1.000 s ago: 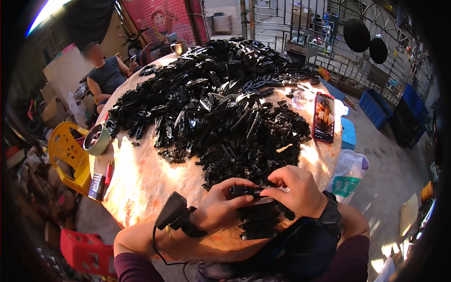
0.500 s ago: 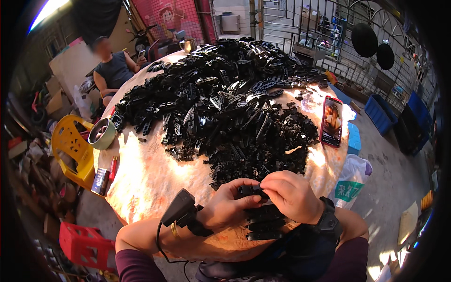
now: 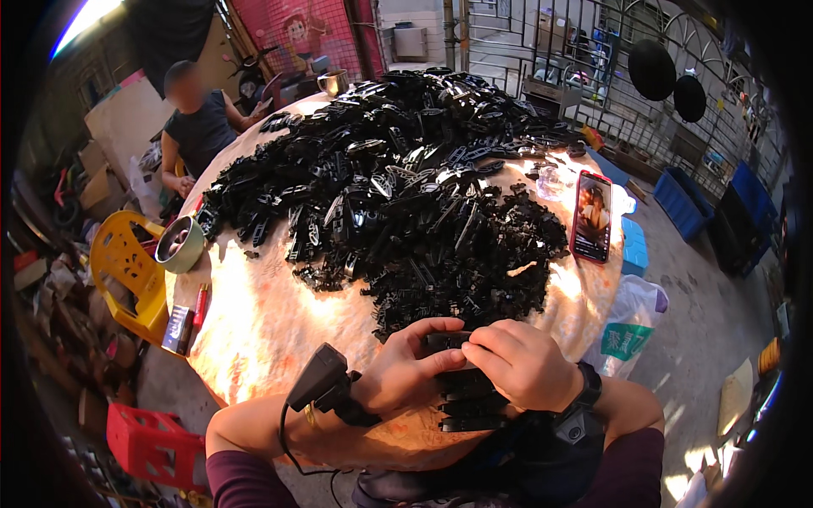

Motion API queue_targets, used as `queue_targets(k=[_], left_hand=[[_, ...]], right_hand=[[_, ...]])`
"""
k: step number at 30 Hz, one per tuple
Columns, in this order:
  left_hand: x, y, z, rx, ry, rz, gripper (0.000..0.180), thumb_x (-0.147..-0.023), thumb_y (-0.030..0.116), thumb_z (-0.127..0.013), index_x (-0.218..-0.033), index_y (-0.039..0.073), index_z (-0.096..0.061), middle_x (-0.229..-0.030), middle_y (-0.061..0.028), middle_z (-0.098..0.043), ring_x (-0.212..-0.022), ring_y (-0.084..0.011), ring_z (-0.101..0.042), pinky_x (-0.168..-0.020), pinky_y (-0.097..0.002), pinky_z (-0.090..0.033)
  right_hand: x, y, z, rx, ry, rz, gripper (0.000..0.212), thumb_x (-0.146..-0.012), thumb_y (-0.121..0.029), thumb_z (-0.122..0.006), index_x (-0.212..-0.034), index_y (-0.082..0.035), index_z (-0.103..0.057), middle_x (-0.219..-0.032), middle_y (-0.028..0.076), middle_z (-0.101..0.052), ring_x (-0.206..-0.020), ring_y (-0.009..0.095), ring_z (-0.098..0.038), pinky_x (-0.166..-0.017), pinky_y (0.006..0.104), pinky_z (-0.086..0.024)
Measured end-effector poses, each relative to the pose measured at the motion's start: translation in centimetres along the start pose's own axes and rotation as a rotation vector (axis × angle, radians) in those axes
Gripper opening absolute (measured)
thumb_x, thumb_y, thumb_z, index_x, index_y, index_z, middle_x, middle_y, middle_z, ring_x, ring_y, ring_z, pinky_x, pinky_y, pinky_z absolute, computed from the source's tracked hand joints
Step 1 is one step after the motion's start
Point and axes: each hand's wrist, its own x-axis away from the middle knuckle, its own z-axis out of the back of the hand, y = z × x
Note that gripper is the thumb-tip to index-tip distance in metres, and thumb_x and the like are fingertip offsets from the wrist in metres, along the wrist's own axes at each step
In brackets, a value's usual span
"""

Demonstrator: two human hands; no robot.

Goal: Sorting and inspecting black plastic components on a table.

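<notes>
My left hand (image 3: 405, 366) grips a small, long black plastic part (image 3: 446, 340) between thumb and fingers, just in front of the pile. Against that part's right end press the pinched fingers of my right hand (image 3: 527, 362); whether a smaller piece is between them is hidden. Below my hands, several similar black parts (image 3: 471, 405) lie in a neat stack of rows, partly covered by my right hand. Beyond them spreads a big heap of long, oval black plastic parts (image 3: 398, 169). Smaller black pieces (image 3: 508, 262) make up its near right side.
A phone (image 3: 592, 217) showing a video stands at the table's right. A green bowl (image 3: 180, 244), a red lighter (image 3: 201, 305) and a small box (image 3: 177, 328) sit at its left edge. Around it are a yellow chair (image 3: 127, 262), a red stool (image 3: 152, 440) and a seated person (image 3: 201, 127).
My right fingers have come down from just above the part onto its right end. My left hand keeps its hold. The seated person has shifted, one hand now lower by the table edge.
</notes>
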Motion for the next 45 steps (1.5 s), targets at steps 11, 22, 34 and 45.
queue_targets(k=[11,22,34,45], left_hand=[[-0.4,-0.9,1.1,-0.247,-0.055,-0.36,0.046,-0.092,0.005,-0.064,-0.133,-0.003,-0.045,-0.119,-0.0098,-0.06,-0.111,-0.0161,-0.058,-0.093,-0.0292,-0.05],[0.7,-0.9,0.3,-0.806,0.002,-0.575,0.04,-0.092,0.003,-0.061,-0.13,-0.001,-0.05,-0.114,-0.0086,-0.063,-0.103,-0.011,-0.06,-0.087,-0.0257,-0.052],[-0.4,-1.8,0.6,-1.131,-0.169,-0.695,0.04,-0.092,0.018,-0.063,-0.127,0.0,-0.054,-0.119,-0.0181,-0.057,-0.116,-0.0351,-0.053,-0.1,-0.0394,-0.044],[-1.8,-1.6,1.9,-0.442,0.125,-0.692,0.058,-0.092,0.005,-0.064,-0.141,0.0,-0.035,-0.121,-0.0097,-0.054,-0.109,-0.0154,-0.054,-0.093,-0.0306,-0.049]], right_hand=[[-0.5,0.0,-0.1,-0.228,0.096,-0.327,0.028,-0.076,-0.012,-0.072,-0.099,0.0,-0.066,-0.098,0.014,-0.066,-0.087,0.03,-0.064,-0.072,0.0361,-0.052],[0.4,1.4,0.9,-0.428,-0.13,-0.438,0.029,-0.079,-0.022,-0.075,-0.099,-0.002,-0.069,-0.084,0.017,-0.069,-0.074,0.032,-0.069,-0.063,0.0358,-0.053],[-4.9,11.9,-4.0,0.428,0.025,-0.086,0.03,-0.079,-0.006,-0.056,-0.108,-0.006,-0.064,-0.113,0.007,-0.062,-0.114,0.026,-0.053,-0.094,0.0406,-0.043],[-2.9,2.9,-0.5,-0.087,-0.004,-0.131,0.028,-0.074,-0.016,-0.073,-0.097,-0.005,-0.063,-0.089,0.008,-0.063,-0.083,0.028,-0.06,-0.074,0.0399,-0.048]])
